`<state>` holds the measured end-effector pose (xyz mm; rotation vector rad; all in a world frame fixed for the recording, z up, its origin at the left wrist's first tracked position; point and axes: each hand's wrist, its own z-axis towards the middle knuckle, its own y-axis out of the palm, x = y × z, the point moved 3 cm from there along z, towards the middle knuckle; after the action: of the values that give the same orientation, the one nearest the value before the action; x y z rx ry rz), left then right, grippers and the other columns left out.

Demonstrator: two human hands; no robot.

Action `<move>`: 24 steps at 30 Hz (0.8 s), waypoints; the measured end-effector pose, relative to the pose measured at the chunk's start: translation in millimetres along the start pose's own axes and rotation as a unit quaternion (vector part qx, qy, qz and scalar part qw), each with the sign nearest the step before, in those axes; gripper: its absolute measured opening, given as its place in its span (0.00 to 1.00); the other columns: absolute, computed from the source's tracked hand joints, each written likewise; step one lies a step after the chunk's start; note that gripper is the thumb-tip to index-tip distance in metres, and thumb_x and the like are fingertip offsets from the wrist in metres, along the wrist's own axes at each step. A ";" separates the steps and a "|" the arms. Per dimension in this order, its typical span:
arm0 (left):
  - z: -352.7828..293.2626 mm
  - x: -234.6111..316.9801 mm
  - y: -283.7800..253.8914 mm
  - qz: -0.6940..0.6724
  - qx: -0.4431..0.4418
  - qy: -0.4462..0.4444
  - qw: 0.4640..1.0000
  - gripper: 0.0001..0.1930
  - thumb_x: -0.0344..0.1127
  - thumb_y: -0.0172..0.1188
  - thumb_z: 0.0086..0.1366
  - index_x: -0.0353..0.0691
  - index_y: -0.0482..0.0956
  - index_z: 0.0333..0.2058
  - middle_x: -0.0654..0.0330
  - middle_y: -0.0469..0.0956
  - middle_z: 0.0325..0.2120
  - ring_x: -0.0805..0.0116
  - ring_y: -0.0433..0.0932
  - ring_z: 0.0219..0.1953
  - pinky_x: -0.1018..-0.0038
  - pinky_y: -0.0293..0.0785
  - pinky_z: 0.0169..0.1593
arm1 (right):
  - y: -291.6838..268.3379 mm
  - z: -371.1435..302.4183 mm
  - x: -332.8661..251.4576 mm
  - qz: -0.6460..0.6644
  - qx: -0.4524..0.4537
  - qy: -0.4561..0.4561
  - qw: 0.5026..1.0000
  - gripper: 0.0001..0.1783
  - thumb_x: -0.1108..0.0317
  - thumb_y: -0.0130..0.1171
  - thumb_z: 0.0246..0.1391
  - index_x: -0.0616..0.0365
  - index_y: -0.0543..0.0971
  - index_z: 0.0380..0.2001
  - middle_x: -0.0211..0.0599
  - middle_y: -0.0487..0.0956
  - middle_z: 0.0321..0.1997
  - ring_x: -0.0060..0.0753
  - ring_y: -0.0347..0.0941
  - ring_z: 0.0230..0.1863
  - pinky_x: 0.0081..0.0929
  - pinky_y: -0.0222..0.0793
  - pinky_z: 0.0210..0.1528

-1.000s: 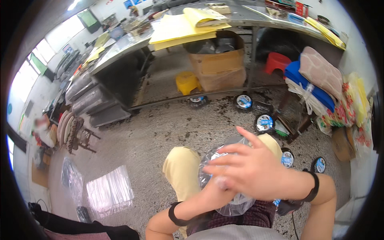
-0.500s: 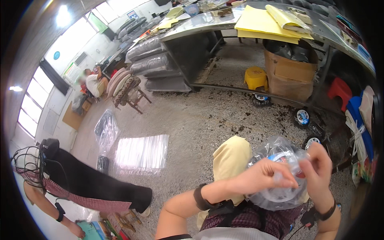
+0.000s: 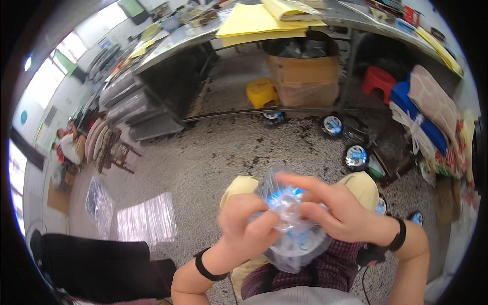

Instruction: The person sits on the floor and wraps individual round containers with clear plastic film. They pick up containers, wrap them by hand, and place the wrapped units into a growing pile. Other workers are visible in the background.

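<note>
A round, wheel-like thing in a clear plastic bag (image 3: 297, 249) rests in my lap between my knees. Blue and white shows through the film. At the bag's left side my left hand (image 3: 249, 221) is closed, its thumb and fingers pinching the gathered plastic. My right hand (image 3: 338, 208) reaches over from the right, thumb and fingers bent round a crumpled part of the bag. Its index finger stretches across the top. The hands are slightly apart, and motion blurs the fingertips. Black bands circle both wrists.
Black wheels with blue and white hubs, among them one wheel (image 3: 356, 157), lie on the speckled floor ahead right. A long table (image 3: 188, 43) spans the back, with a cardboard box (image 3: 302, 76), a yellow stool (image 3: 262, 92) and a red stool (image 3: 378, 84) beneath. Clear plastic sheets (image 3: 147, 218) lie left.
My view has swung to the right, and the bag now sits nearer the picture's middle. My left hand has drawn back to the bag's left side; my right hand now reaches across its top.
</note>
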<state>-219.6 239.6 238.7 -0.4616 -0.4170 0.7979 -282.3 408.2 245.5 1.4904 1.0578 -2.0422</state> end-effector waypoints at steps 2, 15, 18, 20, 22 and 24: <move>-0.8 -4.1 -5.3 0.016 -0.004 0.059 0.998 0.11 0.27 0.62 0.43 0.40 0.74 0.29 0.60 0.75 0.31 0.65 0.74 0.27 0.72 0.71 0.28 | 5.8 5.8 0.8 0.037 -0.057 0.004 0.998 0.19 0.61 0.49 0.64 0.54 0.69 0.55 0.39 0.78 0.23 0.37 0.75 0.22 0.29 0.69 0.28; -38.1 -19.9 -20.2 -0.260 -0.210 -0.274 0.902 0.06 0.31 0.61 0.60 0.40 0.76 0.25 0.59 0.76 0.37 0.70 0.73 0.33 0.74 0.68 0.39 | -34.2 -22.5 48.5 -0.161 0.093 -0.099 0.977 0.08 0.66 0.64 0.51 0.54 0.77 0.24 0.33 0.72 0.34 0.37 0.67 0.38 0.31 0.64 0.43; -29.4 -6.4 -5.9 -0.531 -0.205 -0.494 0.657 0.09 0.32 0.54 0.68 0.37 0.74 0.44 0.58 0.74 0.51 0.77 0.72 0.43 0.76 0.70 0.49 | -26.8 -10.3 28.6 -0.100 0.133 -0.106 0.980 0.08 0.67 0.66 0.49 0.57 0.76 0.25 0.42 0.68 0.51 0.42 0.63 0.56 0.40 0.60 0.58; -19.7 -0.4 1.2 -0.424 -0.329 -0.423 0.730 0.11 0.34 0.55 0.67 0.36 0.73 0.45 0.60 0.75 0.45 0.75 0.72 0.44 0.75 0.70 0.50 | 0.0 3.4 -9.6 -0.132 0.056 -0.225 0.964 0.08 0.67 0.65 0.50 0.57 0.76 0.27 0.41 0.70 0.52 0.43 0.64 0.58 0.46 0.58 0.61; -22.3 7.4 6.3 -0.360 -0.271 -0.271 0.851 0.12 0.36 0.55 0.68 0.37 0.69 0.45 0.61 0.76 0.38 0.77 0.74 0.41 0.73 0.71 0.42 | 13.5 11.4 -13.0 -0.056 0.025 -0.170 0.984 0.09 0.66 0.64 0.50 0.59 0.77 0.28 0.43 0.73 0.49 0.43 0.70 0.51 0.41 0.63 0.58; -22.7 5.9 4.1 -0.441 -0.317 -0.446 0.712 0.13 0.37 0.54 0.70 0.38 0.65 0.47 0.60 0.77 0.38 0.80 0.74 0.40 0.77 0.71 0.38 | 8.9 13.1 3.1 -0.007 0.004 -0.066 0.998 0.08 0.66 0.64 0.50 0.58 0.77 0.28 0.40 0.74 0.41 0.41 0.71 0.43 0.36 0.65 0.49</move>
<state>-206.5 241.3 218.8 -0.4030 -1.7179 -0.1797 -285.4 392.9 241.6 1.3354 1.0124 -2.1231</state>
